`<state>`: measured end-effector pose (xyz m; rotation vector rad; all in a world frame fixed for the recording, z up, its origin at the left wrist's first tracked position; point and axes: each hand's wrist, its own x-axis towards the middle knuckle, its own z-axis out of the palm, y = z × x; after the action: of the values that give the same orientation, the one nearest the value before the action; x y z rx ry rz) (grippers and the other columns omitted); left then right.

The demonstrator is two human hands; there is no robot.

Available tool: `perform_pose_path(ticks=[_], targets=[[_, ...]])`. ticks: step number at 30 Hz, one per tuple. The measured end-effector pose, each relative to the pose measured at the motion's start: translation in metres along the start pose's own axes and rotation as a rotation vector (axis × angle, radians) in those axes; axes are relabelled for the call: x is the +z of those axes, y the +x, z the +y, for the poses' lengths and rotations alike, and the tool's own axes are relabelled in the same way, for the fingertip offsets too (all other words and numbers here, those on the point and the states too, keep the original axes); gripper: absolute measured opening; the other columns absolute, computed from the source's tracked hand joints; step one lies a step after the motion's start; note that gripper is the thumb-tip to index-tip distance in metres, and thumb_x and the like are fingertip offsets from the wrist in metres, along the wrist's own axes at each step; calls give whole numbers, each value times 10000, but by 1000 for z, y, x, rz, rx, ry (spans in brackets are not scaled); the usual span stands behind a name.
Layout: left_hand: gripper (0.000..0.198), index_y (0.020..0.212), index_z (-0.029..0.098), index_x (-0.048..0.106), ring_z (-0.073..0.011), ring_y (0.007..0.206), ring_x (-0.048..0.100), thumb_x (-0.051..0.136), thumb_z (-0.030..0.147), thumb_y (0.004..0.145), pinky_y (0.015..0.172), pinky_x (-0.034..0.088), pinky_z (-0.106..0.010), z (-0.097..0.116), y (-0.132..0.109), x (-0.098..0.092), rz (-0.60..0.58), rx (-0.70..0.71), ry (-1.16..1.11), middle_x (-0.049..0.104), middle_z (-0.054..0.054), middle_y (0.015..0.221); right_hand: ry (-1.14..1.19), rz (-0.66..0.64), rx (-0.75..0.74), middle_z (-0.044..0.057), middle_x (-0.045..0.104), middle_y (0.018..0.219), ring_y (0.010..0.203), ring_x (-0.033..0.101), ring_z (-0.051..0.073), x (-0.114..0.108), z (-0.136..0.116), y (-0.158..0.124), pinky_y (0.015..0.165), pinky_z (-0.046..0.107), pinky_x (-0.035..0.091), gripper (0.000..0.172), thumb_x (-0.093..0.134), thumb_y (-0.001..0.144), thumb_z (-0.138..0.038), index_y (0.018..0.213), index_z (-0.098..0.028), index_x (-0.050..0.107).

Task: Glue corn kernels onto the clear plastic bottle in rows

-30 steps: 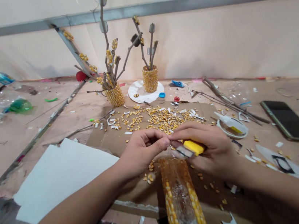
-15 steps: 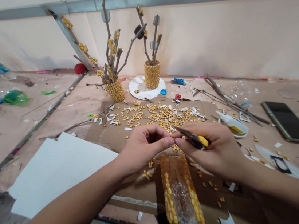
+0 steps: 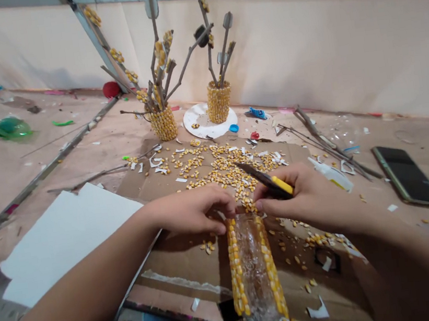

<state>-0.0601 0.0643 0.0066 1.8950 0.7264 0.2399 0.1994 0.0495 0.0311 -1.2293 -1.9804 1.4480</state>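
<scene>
Cardboard (image 3: pixel 154 187); right hand (image 3: pixel 311 201) grips cutter (image 3: pixel 268 182)

1. looks like a home diy craft spot: a messy work surface (image 3: pixel 22 170) against a plain wall (image 3: pixel 324 62).
2. corn kernels (image 3: pixel 219 168) spilled over a cardboard sheet (image 3: pixel 150 187), paper scraps (image 3: pixel 156 163) everywhere.
3. kernel-covered pots (image 3: pixel 165 126) holding twigs (image 3: pixel 183 75), a glue bottle (image 3: pixel 332 175) nearby, plastic bottles (image 3: pixel 10 128) lying off to the left.

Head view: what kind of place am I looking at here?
Likely a makeshift craft workspace: corn kernels scattered on cardboard, a twig-filled pot covered in kernels, and a yellow-handled knife in the right hand.
</scene>
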Motion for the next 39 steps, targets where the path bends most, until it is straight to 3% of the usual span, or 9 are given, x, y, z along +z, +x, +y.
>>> perform_pose_path(ticks=[4, 7, 11, 15, 22, 26, 30, 39], targets=[[113, 804, 202, 700, -206, 820, 640, 745, 99, 818, 737, 497, -268, 0, 8, 9, -33, 0, -95, 678, -19, 833, -62, -100, 12, -27, 564, 629, 562, 473, 116, 3, -2, -4, 499, 239, 361, 123, 644, 836, -225, 740, -196, 715], [76, 814, 205, 693, -199, 766, 629, 743, 164, 856, 688, 488, -262, 6, 7, 13, -46, -20, -189, 675, -18, 797, -122, -105, 1, -39, 496, 610, 553, 426, 108, 6, -6, -7, 485, 233, 328, 136, 615, 826, -217, 705, -196, 673], [50, 914, 200, 760, -213, 802, 671, 746, 246, 896, 715, 521, -271, 11, 4, 16, 6, 16, -235, 734, -49, 866, -210, -83, -51, -48, 464, 557, 515, 408, 101, 7, -10, -9, 469, 236, 302, 214, 622, 824, -215, 616, -203, 573], [93, 955, 204, 797, -227, 820, 700, 785, 235, 868, 710, 524, -270, 11, 4, 17, 36, 0, -281, 771, -60, 918, -236, -98, -77, -46, 535, 564, 519, 462, 108, 7, -9, -12, 485, 238, 330, 185, 629, 826, -173, 646, -209, 614], [142, 1011, 171, 693, -163, 893, 628, 710, 303, 961, 793, 482, -237, 8, 3, 17, -66, -23, -223, 715, -25, 999, -312, -147, -31, -58, 537, 586, 547, 462, 93, 6, -8, -12, 518, 224, 331, 146, 627, 821, -156, 683, -200, 645], [94, 1002, 170, 670, -162, 887, 634, 685, 255, 963, 799, 489, -249, 8, 3, 19, -58, -18, -254, 711, -27, 987, -293, -143, -4, -53, 511, 580, 546, 450, 94, 6, -8, -10, 511, 230, 326, 187, 628, 849, -222, 666, -197, 603], [100, 1017, 159, 698, -196, 966, 661, 693, 202, 927, 868, 509, -286, 7, 4, 21, -28, 11, -171, 726, -60, 1030, -284, -130, 6, -28, 598, 650, 604, 523, 118, 5, -7, -8, 547, 238, 378, 174, 631, 881, -292, 735, -199, 642], [191, 1111, 182, 732, -198, 1076, 684, 696, 166, 925, 963, 526, -299, 4, 5, 23, -16, 13, -265, 759, -53, 1135, -359, -7, -21, -34, 622, 730, 664, 566, 140, 4, -1, -9, 592, 256, 404, 125, 704, 849, -264, 818, -223, 589]])
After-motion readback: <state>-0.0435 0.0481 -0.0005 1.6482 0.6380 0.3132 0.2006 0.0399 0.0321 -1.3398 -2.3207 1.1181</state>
